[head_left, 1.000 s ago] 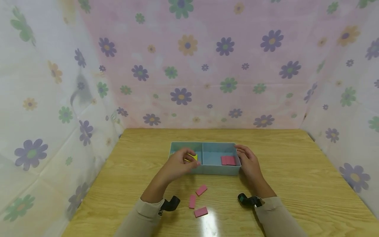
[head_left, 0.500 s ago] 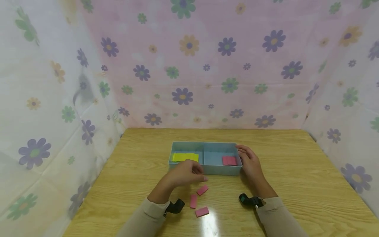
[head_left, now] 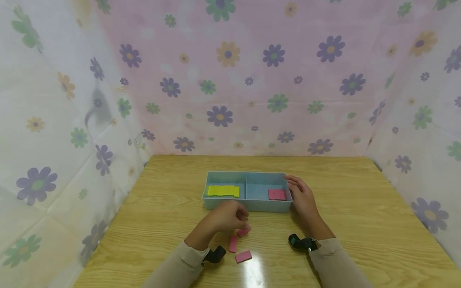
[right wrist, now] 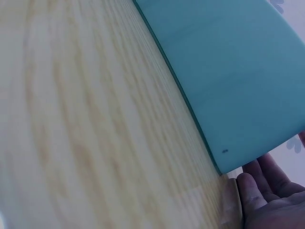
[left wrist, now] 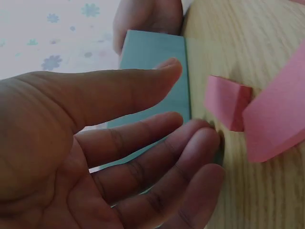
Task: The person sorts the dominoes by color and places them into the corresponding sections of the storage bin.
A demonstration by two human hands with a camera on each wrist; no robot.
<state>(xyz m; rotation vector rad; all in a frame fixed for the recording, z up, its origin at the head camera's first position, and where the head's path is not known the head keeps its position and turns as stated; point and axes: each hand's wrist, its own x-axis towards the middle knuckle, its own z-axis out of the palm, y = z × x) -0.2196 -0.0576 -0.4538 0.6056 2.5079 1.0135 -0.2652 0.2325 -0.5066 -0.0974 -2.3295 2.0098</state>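
Observation:
My left hand (head_left: 227, 216) hovers in front of the box with fingers loosely bent and thumb apart, nothing between them in the left wrist view. Its fingertips overlap the farthest pink rectangular block (head_left: 243, 231) on the table. Two more pink blocks, one upright in the view (head_left: 233, 243) and one slanted (head_left: 243, 256), lie nearer. My right hand (head_left: 303, 199) rests against the right end of the blue two-compartment box (head_left: 268, 206), fingers at its far corner. In the right wrist view, its fingertips (right wrist: 252, 188) touch the end of the box's wall; its thumb is partly hidden.
Yellow blocks (head_left: 223, 191) lie in a row in the box's left compartment. A few pink blocks (head_left: 277, 195) lie side by side in the right compartment. The wooden table (head_left: 162, 200) has flowered cloth (head_left: 248, 92) behind it and at both sides.
My left hand has moved out of the box's left compartment, toward me and down to the farthest pink block, uncovering the yellow row. My right hand stays at the box's end.

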